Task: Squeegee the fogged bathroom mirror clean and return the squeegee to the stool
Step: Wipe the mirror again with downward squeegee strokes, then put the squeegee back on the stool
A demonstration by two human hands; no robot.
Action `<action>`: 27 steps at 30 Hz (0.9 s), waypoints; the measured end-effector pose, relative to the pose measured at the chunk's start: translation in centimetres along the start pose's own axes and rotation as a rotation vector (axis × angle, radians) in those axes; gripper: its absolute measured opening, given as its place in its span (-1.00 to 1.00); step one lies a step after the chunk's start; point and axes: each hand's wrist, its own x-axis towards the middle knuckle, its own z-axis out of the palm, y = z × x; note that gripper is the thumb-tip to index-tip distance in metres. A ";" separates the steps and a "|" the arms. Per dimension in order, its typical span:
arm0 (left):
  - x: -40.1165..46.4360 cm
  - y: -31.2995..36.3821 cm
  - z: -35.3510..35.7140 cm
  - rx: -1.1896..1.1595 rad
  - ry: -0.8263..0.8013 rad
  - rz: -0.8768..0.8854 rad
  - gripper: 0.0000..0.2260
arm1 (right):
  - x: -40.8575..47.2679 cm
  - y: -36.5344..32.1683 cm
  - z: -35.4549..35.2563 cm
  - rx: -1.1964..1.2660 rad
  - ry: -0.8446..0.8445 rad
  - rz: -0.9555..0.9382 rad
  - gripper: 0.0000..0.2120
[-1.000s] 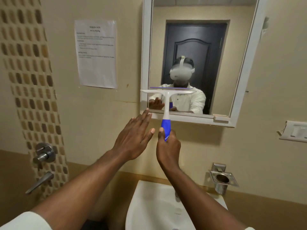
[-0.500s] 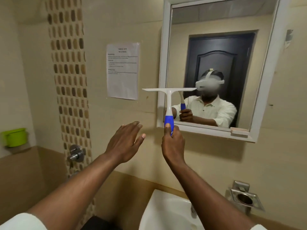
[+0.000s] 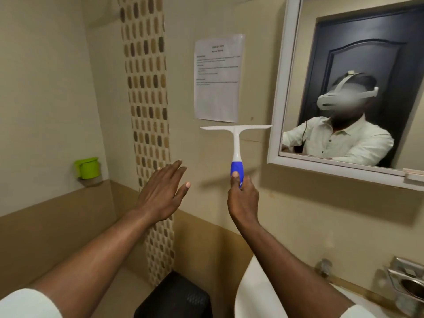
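My right hand grips the blue handle of a white squeegee, held upright with its blade level, in front of the beige wall just left of the mirror. The white-framed mirror hangs at the upper right and shows a clear reflection of a person and a dark door. My left hand hovers open, fingers spread, to the left of the squeegee and holds nothing. A dark stool with a perforated top stands low in the corner, left of the basin.
A white wash basin sits at the bottom right, with a metal holder on the wall beside it. A paper notice is stuck to the wall. A green mug stands on the left ledge. A mosaic tile strip runs down the wall.
The squeegee has come off the mirror's lower edge and now hangs left of the frame. My view has swung left and down, bringing the green mug and the dark stool into sight.
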 end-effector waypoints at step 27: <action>-6.1 -20.8 16.3 -0.093 -0.288 -0.031 -0.48 | -8.0 17.1 21.8 -0.255 -0.071 0.498 -0.75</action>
